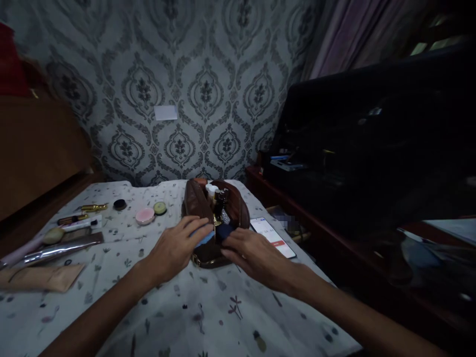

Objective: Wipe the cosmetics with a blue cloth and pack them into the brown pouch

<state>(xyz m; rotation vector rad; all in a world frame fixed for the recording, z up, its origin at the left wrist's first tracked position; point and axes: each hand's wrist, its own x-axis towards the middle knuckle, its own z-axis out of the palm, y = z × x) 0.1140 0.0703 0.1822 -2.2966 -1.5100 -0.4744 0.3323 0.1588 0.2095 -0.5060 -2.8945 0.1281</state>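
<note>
A brown leather pouch (197, 203) lies open on the patterned cloth, with small bottles and tubes standing inside it. My left hand (174, 250) rests at the pouch's near left edge, fingers curled over a light blue item (205, 239). From the right, my right hand (253, 255) reaches to the pouch's near end, its fingertips pressed against a dark blue item (224, 231) at the opening. Both hands meet over the front of the pouch.
A phone (273, 237) with a lit screen lies right of the pouch. Left of it sit a pink compact (145, 216), small round pots (159, 208), gold tubes (91, 207), brushes and a silver packet (59, 250). A dark cabinet (372, 148) stands to the right.
</note>
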